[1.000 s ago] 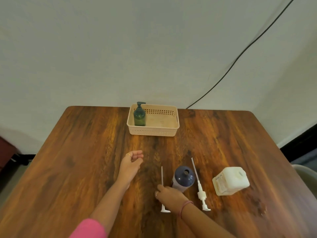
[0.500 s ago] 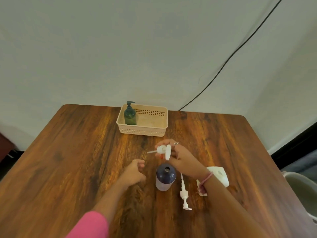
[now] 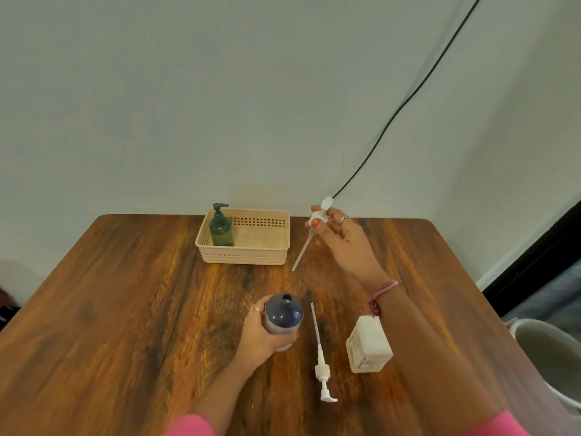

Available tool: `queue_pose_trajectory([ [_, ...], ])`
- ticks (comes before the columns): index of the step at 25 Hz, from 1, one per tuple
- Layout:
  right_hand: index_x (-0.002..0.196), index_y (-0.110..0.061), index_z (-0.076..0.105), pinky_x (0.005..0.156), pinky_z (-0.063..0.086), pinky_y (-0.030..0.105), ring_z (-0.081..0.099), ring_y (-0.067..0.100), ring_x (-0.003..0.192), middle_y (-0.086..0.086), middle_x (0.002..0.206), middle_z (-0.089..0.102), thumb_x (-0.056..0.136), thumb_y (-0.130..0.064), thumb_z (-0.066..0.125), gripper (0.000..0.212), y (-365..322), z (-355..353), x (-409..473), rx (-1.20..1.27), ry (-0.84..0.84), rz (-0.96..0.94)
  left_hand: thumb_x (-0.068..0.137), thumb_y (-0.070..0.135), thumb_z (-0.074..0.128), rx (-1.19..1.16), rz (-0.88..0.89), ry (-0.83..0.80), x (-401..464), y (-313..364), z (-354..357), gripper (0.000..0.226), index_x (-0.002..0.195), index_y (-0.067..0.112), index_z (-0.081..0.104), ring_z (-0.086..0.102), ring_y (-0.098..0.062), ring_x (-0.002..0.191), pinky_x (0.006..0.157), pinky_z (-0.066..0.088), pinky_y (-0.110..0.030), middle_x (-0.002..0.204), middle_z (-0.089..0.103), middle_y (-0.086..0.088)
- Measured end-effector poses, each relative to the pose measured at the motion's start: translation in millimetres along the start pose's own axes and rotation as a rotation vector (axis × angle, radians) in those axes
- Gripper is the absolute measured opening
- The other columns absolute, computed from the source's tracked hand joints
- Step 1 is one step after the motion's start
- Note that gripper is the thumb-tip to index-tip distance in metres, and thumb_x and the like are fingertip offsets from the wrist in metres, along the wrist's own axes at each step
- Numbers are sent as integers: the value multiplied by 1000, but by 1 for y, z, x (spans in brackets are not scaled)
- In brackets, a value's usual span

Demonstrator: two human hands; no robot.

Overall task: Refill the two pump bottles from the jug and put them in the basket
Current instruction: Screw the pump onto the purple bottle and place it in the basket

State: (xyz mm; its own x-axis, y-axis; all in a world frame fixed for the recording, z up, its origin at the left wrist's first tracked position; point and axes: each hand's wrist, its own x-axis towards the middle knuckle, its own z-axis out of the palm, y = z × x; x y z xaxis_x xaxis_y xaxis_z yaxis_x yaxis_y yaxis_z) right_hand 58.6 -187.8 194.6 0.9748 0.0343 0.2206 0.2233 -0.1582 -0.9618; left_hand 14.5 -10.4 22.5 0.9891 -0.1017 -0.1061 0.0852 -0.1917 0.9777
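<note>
A dark blue bottle (image 3: 284,313) with no pump stands near the middle of the wooden table (image 3: 125,309); my left hand (image 3: 259,336) grips its side. My right hand (image 3: 341,240) holds a white pump head with a long tube (image 3: 303,247) up in the air, right of the basket, tube slanting down to the left. A second white pump (image 3: 321,363) lies flat on the table right of the blue bottle. The white jug (image 3: 369,343) lies beside it, partly under my right forearm. A green pump bottle (image 3: 221,229) stands in the left end of the beige basket (image 3: 245,258).
A black cable (image 3: 408,99) runs down the wall behind the table. A grey bin (image 3: 547,354) stands off the table's right edge. The table's back edge meets the wall just behind the basket.
My right hand has lifted the white pump higher and to the right, away from the blue bottle. My left hand has moved in and taken hold of the blue bottle.
</note>
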Motion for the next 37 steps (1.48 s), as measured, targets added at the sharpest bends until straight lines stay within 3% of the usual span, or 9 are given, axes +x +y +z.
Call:
queue_pose_trajectory([
  [4,117,-28,61,83,54,23,68,8,95,-5,100,70,96,-24,54,23,-40,-15,20,61,80,-95,52,21,90,-95,29,12,21,51,-7,86,122,42,44,58,-15,108,82,55,-31,120,56,7],
  [9,123,-14,59,83,55,26,68,17,95,2,98,69,96,-21,55,28,-88,-27,42,120,120,-204,57,17,89,-170,70,-28,42,104,-16,86,127,35,44,61,-15,103,72,56,-25,116,61,4],
  [13,121,-16,60,83,55,27,68,17,95,2,99,69,96,-23,55,27,-113,-34,52,129,112,-270,57,17,88,-196,91,-20,51,133,-18,80,124,31,47,62,-16,102,73,56,-26,112,63,2],
  [19,123,-15,61,84,56,26,68,11,90,16,111,65,95,-20,57,29,-111,-28,61,-54,6,-216,58,18,88,-195,180,-25,55,161,-19,73,115,42,49,60,-12,103,78,55,-28,113,62,5],
  [25,117,-17,67,97,51,32,67,10,101,0,110,71,85,-24,70,33,-91,-23,63,-253,-102,-136,60,27,87,-133,221,9,61,181,-17,79,124,40,43,58,-11,101,68,53,-19,112,59,10],
  [30,100,-18,71,79,54,20,68,3,86,-5,92,73,75,-32,79,30,-84,-23,65,-309,-70,-143,56,27,89,-184,259,12,63,194,-16,69,109,48,50,62,2,88,60,51,-12,106,63,12],
  [33,85,-27,61,62,50,12,66,1,72,-7,81,70,67,-41,82,31,-77,-16,63,-306,41,-137,55,26,89,-186,276,25,63,198,-12,68,106,48,50,61,7,83,58,50,-10,104,62,14],
  [37,122,-30,57,82,55,25,66,5,99,-8,121,64,72,-48,74,56,-77,-32,62,-179,-241,39,56,26,88,-187,277,22,63,200,-10,73,114,45,49,62,-2,90,59,50,-12,106,63,14],
])
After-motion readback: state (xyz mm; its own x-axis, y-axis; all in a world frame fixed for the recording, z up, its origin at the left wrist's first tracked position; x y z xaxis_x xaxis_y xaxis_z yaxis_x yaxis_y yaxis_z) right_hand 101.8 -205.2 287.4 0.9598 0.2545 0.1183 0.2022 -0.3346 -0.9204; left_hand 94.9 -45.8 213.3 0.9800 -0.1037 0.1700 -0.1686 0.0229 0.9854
